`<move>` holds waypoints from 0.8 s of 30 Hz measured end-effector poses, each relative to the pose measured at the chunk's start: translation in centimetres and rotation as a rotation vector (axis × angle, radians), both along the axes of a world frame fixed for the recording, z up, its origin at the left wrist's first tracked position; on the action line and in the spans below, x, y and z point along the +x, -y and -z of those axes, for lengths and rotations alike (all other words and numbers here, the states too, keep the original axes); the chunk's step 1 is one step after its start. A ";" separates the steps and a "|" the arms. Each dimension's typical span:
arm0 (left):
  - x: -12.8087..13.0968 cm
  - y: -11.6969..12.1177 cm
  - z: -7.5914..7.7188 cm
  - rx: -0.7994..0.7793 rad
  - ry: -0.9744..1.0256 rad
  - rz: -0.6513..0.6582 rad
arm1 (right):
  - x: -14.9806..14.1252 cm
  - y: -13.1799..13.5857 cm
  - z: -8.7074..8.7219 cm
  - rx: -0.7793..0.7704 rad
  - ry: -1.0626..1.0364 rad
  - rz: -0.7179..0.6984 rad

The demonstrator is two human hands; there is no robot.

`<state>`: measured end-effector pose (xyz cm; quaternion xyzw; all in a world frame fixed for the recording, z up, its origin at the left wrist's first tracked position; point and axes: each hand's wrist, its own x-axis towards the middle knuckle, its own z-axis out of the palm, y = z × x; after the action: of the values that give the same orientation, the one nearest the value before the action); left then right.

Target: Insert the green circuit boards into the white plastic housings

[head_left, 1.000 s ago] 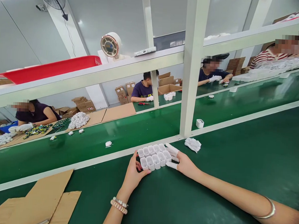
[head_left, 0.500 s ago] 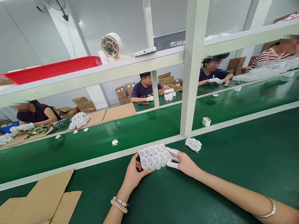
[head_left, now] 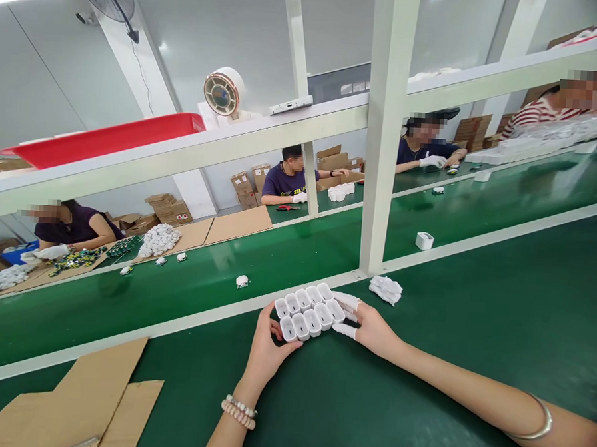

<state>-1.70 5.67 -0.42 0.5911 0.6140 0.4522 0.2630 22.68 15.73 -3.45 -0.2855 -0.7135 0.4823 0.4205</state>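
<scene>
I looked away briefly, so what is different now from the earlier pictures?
The white housing and small white-topped part on the belt moved right. The white cups seem tipped slightly toward the camera. Left hand and right hand still hold them; the crumpled white bundle stayed put.

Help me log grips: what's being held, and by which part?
The block of white cups, by its opposite ends, between left hand and right hand.
</scene>
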 end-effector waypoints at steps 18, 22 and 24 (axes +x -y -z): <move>-0.6 0.0 0.5 -0.084 -0.005 0.042 | -0.1 0.4 -0.6 -0.112 0.069 -0.072; -0.7 -0.1 0.6 -0.090 0.013 0.036 | -0.1 0.4 -0.6 -0.141 0.071 -0.063; -0.6 -0.1 0.5 -0.075 0.010 0.033 | -0.1 0.3 -0.4 -0.128 0.064 -0.058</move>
<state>-2.30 5.75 -0.90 0.5887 0.6194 0.4271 0.2956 22.59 15.44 -3.08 -0.3063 -0.7022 0.5297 0.3641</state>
